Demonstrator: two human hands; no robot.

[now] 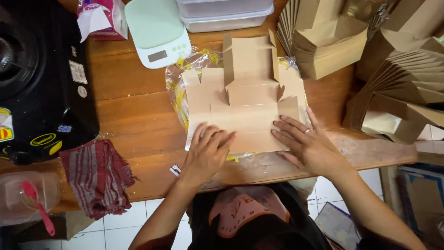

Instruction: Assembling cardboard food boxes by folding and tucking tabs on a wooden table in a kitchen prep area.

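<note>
Two hands, left hand (206,150) and right hand (305,143), press spread fingers flat on cardboard blank (245,97), hiding its near edge.

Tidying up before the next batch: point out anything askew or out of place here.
The striped cloth lies crumpled and hangs over the table edge. A clear plastic bag sits bunched under the flat cardboard blank.
</note>
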